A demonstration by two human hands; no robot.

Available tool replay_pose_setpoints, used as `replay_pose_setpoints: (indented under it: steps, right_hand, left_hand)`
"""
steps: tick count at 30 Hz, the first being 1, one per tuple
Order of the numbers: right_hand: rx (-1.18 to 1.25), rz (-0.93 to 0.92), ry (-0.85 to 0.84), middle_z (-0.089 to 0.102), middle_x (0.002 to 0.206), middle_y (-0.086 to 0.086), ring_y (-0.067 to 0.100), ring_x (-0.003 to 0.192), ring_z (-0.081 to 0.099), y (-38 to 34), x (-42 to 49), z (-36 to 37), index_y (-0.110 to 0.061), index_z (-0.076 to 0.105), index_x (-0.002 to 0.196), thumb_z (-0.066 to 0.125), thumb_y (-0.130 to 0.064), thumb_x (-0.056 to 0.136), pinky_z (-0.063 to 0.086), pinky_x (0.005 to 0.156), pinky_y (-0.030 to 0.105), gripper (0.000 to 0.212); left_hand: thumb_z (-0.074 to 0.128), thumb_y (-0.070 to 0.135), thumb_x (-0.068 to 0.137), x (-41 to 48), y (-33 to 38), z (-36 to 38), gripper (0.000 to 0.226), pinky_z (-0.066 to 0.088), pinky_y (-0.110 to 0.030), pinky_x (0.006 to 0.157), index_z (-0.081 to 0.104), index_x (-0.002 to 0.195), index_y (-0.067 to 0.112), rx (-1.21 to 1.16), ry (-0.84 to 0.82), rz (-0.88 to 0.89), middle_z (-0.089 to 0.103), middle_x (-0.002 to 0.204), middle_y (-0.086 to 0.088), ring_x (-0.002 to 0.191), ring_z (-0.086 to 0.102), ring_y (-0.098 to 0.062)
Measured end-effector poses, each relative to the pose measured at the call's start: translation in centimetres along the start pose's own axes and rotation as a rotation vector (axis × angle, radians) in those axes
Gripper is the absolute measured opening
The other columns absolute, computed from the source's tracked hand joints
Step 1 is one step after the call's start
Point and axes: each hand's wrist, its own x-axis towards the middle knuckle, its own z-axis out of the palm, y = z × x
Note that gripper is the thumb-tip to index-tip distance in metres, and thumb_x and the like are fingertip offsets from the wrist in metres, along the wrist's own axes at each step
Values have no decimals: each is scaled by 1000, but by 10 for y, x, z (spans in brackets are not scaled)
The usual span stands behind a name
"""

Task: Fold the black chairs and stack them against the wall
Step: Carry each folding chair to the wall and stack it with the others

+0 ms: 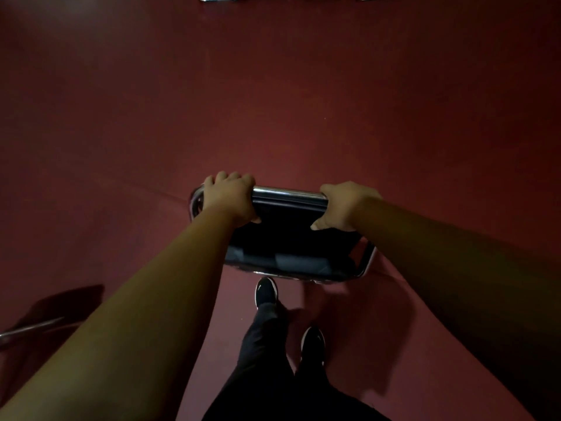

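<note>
Arms (145,299): stretched forward and down over black shoes (266,291).
Left hand (229,197): fingers (226,177) curled over the chrome top rail (288,192).
Right hand (346,208): fingers wrapped round the same rail.
Black chair (288,238): looks folded, upright, just ahead of the feet on the red floor (273,101).
Risk: the lower frame could clip the leading shoe and cause a stumble.

Arms outstretched; left hand (230,199) and right hand (346,206) level, apart; fingers (226,177) curled over, thumbs beneath

Left hand (230,197) and right hand (346,206) grip the black chair's (288,238) chrome top bar (287,192) above the red floor (273,101).
</note>
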Motion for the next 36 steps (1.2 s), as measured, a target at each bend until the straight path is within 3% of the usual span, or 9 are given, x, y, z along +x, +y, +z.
replay_pose_setpoints:
  steps: [3,8,19,28,33,36]
  right_hand:
    - [-15,-16,15,61,136,4,31,120,62,-43,32,-15,-35,50,138,76,-75,69,53,91,41,84]
    - [-66,-61,26,65,127,2,32,116,63,-94,77,-50,-38,54,126,76,-73,68,45,87,43,72]
    - [-141,-48,-33,65,130,2,31,121,60,-164,177,-114,-32,52,135,81,-72,69,38,88,43,82]
    - [-161,-92,-71,65,133,3,32,122,61,-158,237,-140,-28,51,133,80,-72,69,40,89,42,83]
    - [-131,-129,-107,62,137,2,32,122,60,-111,286,-156,-27,49,140,79,-73,70,44,89,42,88]
    - [-95,-150,-169,59,141,5,32,123,59,-69,320,-165,-23,48,143,79,-71,71,48,98,46,92]
  left_hand:
    - [89,66,59,20,-49,0,76,35,-49,108,59,121,34,-74,-18,-51,61,123,3,123,51,-30]
    - [89,64,62,47,-104,-9,70,36,-50,106,59,118,33,-148,-84,-127,63,122,2,122,51,-30]
    - [92,63,60,131,-181,-27,75,38,-50,102,62,121,32,-268,-204,-234,67,120,0,126,52,-32]
    - [94,60,57,182,-184,-36,74,39,-49,103,63,119,33,-298,-240,-324,69,119,-1,125,55,-31]
    - [93,59,56,230,-148,-46,74,38,-46,98,64,117,32,-253,-220,-353,70,115,0,121,56,-30]
    - [93,58,58,263,-114,-54,77,37,-45,100,63,124,33,-210,-216,-343,70,117,0,122,55,-29]
